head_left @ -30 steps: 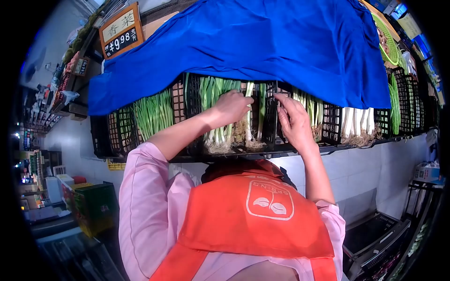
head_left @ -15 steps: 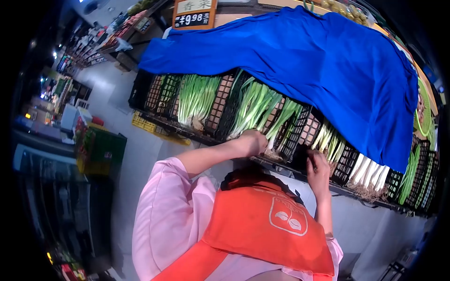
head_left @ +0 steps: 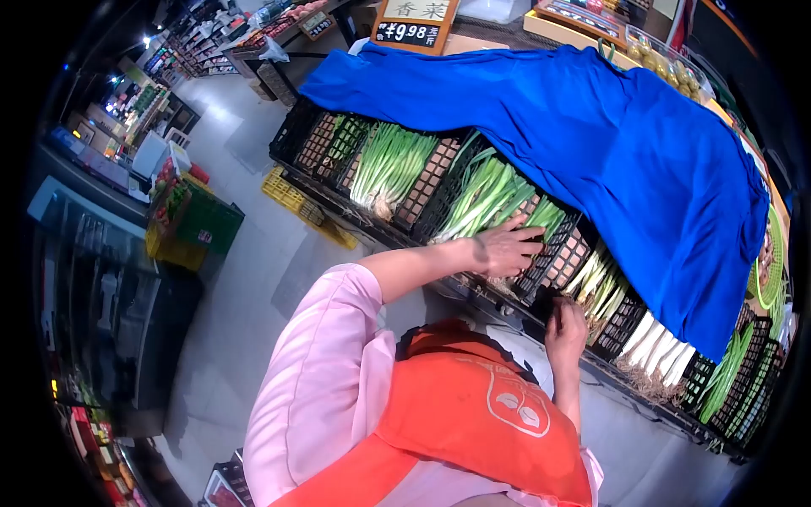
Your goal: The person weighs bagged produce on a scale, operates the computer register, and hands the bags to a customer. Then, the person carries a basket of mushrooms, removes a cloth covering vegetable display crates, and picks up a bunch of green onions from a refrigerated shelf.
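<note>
My left hand point(head_left: 509, 248) rests over the root ends of a bunch of green onions point(head_left: 488, 196), its fingers spread and slightly bent. More green leaves lie just beyond its fingertips. My right hand point(head_left: 566, 328) is at the front edge of the black mesh crates point(head_left: 561, 258), fingers curled by a dark part of a crate; what they hold, if anything, is hidden. Right beside it lie thinner, yellowish scallions point(head_left: 596, 289) with roots toward me. A blue cloth point(head_left: 583, 127) covers the rear of the crates.
Another bunch of green onions point(head_left: 393, 165) lies to the left, thick white leeks point(head_left: 661, 351) to the right. A price sign point(head_left: 416, 25) stands behind the cloth. Yellow crate point(head_left: 296, 198) below; green crate point(head_left: 207, 224) on the left floor.
My left hand has opened from a closed grip over the onions and moved right, its fingers now spread. My right hand stays near the crate edge. The view has shifted.
</note>
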Demonstrator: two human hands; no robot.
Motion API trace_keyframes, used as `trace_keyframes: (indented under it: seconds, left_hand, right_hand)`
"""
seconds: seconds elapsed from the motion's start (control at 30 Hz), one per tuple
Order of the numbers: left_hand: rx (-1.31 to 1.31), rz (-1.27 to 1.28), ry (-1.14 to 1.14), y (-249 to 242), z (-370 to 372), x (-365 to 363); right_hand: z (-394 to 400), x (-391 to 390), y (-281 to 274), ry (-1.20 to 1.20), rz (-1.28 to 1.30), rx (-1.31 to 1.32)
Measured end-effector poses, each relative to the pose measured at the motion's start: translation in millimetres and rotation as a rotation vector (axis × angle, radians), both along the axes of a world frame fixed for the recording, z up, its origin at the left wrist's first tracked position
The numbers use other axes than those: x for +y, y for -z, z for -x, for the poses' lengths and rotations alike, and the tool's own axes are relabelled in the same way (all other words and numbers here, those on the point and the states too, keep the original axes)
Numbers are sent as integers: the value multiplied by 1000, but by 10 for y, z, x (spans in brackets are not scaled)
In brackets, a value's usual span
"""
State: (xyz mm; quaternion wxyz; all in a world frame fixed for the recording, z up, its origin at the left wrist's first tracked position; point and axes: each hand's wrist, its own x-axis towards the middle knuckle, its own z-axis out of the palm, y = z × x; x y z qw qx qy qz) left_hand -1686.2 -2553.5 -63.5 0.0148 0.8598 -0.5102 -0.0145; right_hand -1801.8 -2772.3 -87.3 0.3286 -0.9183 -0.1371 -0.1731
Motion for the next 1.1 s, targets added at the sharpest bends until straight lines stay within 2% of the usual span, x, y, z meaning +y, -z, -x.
trace_keyframes:
  seconds: [0.13,0.3,0.37,0.43,0.5,0.53,0.57,0.6,0.63,0.7,0.8,0.83,0.9,0.93,0.97,1.03,1.07,1.1]
  left_hand:
    - [92,-205,-88,35,71,55]
    - [56,-211,-157,-5,133,173]
    - [-174,219,-107,-84,186,424]
    - [-21,396,-423,-484,106,736]
    - [-15,815,-805,-558,-15,1246]
    - [-131,945,-902,-469,-116,1550]
    - [-266,769,-1108,-366,-196,1862]
    - [-160,617,-1344,-265,-268,2132]
    - [268,555,-1512,-520,-227,2289]
    - [175,409,-1546,98,-339,2817]
    - [468,413,-1446,320,-417,3107]
    - [343,472,-1399,403,-419,3085]
    - [408,604,-1300,202,-374,2977]
    - [432,684,-1303,271,-404,2966]
    - [483,776,-1219,381,-458,3010]
    - [376,861,-1086,538,-499,3017]
    - [367,685,-1245,655,-582,3008]
    - [456,632,-1251,590,-576,3022]
  right_hand:
    - [10,23,33,46,31,18]
    - [25,19,14,31,10,19]
    - [21,42,-17,36,3,19]
    - [26,56,-23,27,-13,14]
    - [10,61,-66,-16,-59,22]
    - [-14,92,-118,12,-121,20]
    - [-58,132,-282,47,-152,100]
    - [-144,186,-447,33,-138,14]
    - [-260,251,-609,20,-125,-72]
    - [-579,463,-941,-44,-120,-180]
    - [-1144,986,-1332,-266,9,-260]
    - [-1348,1197,-1376,-327,73,-260]
    - [-1742,1660,-1366,-408,238,-203]
    - [-1964,1864,-1312,-468,373,-306]
    - [-2130,2072,-1251,-444,502,-367]
    - [-2455,2393,-1081,-352,689,-404]
    - [-2585,2513,-1088,-345,768,-290]
    - [-2693,2626,-1112,-334,845,-174]
